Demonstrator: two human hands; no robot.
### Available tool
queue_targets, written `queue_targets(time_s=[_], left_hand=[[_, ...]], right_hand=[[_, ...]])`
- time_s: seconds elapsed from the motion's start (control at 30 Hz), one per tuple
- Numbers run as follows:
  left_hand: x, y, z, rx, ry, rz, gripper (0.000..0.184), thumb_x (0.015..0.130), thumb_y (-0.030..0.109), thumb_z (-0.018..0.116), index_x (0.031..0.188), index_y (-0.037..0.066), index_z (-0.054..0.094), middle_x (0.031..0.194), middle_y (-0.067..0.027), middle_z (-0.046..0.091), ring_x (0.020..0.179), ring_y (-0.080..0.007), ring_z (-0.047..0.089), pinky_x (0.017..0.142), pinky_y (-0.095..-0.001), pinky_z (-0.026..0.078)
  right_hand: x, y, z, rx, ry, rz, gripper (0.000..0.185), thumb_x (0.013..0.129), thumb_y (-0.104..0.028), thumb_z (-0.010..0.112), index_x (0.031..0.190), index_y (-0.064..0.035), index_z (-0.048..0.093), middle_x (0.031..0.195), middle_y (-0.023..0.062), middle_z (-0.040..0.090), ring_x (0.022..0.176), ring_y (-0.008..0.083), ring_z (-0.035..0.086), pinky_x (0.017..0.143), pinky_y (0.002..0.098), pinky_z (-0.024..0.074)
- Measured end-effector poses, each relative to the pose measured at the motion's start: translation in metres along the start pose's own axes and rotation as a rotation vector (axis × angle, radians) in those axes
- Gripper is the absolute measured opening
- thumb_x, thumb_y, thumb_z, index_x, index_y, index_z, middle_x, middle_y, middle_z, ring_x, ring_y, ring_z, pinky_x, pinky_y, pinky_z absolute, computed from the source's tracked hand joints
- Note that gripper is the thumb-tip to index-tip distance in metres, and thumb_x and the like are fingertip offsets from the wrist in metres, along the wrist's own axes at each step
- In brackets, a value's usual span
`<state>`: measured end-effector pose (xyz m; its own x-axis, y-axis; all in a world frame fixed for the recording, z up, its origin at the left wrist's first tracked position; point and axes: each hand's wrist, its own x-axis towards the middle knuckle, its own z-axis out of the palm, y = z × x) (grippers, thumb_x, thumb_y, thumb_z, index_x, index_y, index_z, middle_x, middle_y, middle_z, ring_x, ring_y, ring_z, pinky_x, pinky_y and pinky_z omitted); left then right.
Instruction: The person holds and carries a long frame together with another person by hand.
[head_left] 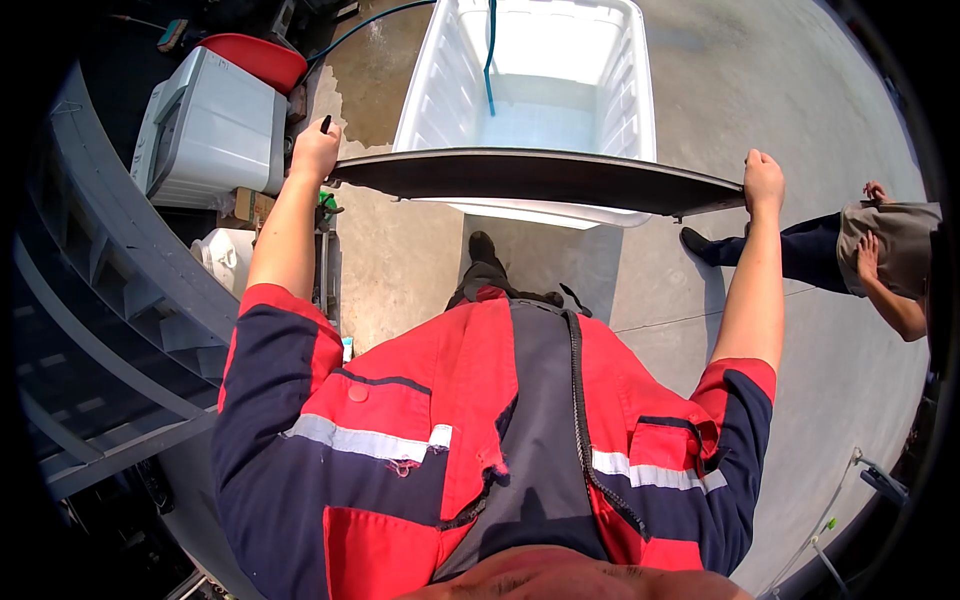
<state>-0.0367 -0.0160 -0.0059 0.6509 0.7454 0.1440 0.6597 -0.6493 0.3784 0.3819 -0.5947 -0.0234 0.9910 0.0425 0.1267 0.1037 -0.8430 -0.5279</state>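
A dark flat panel (540, 178) is held level at 12 o'clock, its ends grasped by the clenched fingers of the left hand (316, 152) at 11 and the right hand (764, 180) at 2. Beyond it, a white tub (425, 95) is partly hidden; water (545, 125) and a hose (489, 60) are seen inside. At 3, another person (885, 245) is seen.

The panel (540, 177) is before the tub (622, 75) — hose (488, 72) inside.
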Motion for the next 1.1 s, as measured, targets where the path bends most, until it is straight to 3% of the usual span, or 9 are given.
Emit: queue_targets(time_s=[0.43, 0.93, 1.03, 1.1], left_hand=[[-0.006, 0.005, -0.004, -0.022, 0.049, 0.079, 0.028, 0.092, 0.028, 0.051, 0.094, 0.002, 0.063, 0.093, -0.0246, 0.064, 0.091, -0.0442, 0.060, 0.080, -0.0466, 0.048], [-0.005, 0.006, -0.004, -0.014, 0.006, 0.011, 0.032, 0.093, 0.030, 0.048, 0.097, 0.001, 0.062, 0.096, -0.0245, 0.065, 0.094, -0.0440, 0.060, 0.083, -0.0454, 0.047], [-0.006, 0.007, -0.005, -0.026, -0.008, 0.011, 0.032, 0.093, 0.030, 0.048, 0.097, 0.001, 0.062, 0.095, -0.0247, 0.065, 0.093, -0.0440, 0.060, 0.082, -0.0455, 0.047], [-0.005, 0.004, -0.003, -0.036, -0.005, 0.012, 0.032, 0.093, 0.030, 0.049, 0.097, 0.001, 0.062, 0.095, -0.0248, 0.065, 0.092, -0.0436, 0.060, 0.082, -0.0453, 0.047]], right_hand=[[0.002, 0.002, 0.000, -0.001, -0.010, 0.012, 0.039, 0.083, -0.034, 0.047, 0.084, 0.0006, 0.065, 0.078, 0.0183, 0.065, 0.074, 0.0295, 0.062, 0.072, 0.0409, 0.0474], [-0.004, -0.001, -0.004, -0.038, -0.010, -0.018, 0.041, 0.084, -0.036, 0.046, 0.090, -0.0003, 0.066, 0.087, 0.0216, 0.066, 0.081, 0.0333, 0.063, 0.076, 0.0410, 0.0475], [-0.009, -0.010, -0.012, -0.043, -0.077, 0.030, 0.045, 0.085, -0.037, 0.042, 0.094, -0.0019, 0.068, 0.102, 0.0243, 0.066, 0.097, 0.0421, 0.063, 0.084, 0.0460, 0.0481], [-0.010, -0.009, -0.010, -0.053, -0.053, 0.003, 0.044, 0.085, -0.037, 0.042, 0.093, -0.0020, 0.067, 0.101, 0.0244, 0.066, 0.095, 0.0419, 0.063, 0.084, 0.0458, 0.0481]])
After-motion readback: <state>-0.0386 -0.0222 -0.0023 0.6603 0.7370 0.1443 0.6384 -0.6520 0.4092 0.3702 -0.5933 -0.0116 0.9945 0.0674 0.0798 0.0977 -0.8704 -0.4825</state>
